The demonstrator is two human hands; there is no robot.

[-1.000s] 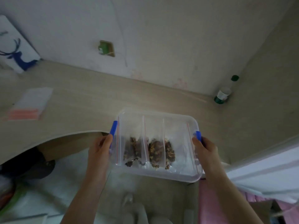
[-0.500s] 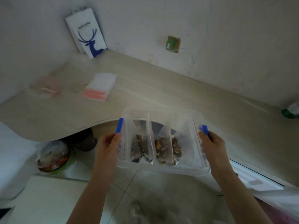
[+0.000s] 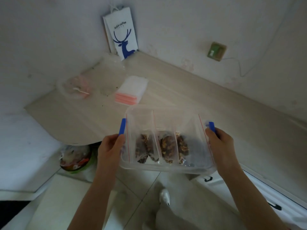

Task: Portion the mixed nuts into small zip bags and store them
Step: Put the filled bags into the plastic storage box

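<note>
Clamping clear box ends: left grip, right grip; paper bag reads "luckin coffee".

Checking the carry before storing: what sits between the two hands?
Head view: the clear box of filled nut bags spans from left hand to right hand, each gripping one end.

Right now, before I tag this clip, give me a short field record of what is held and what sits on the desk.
held: clear container, blue latches at both ends
left hand: grips its left end
right hand: grips its right end
contents: zip bags of nuts, standing side by side
desk: stack of empty zip bags; deer-print paper bag against the wall
</note>
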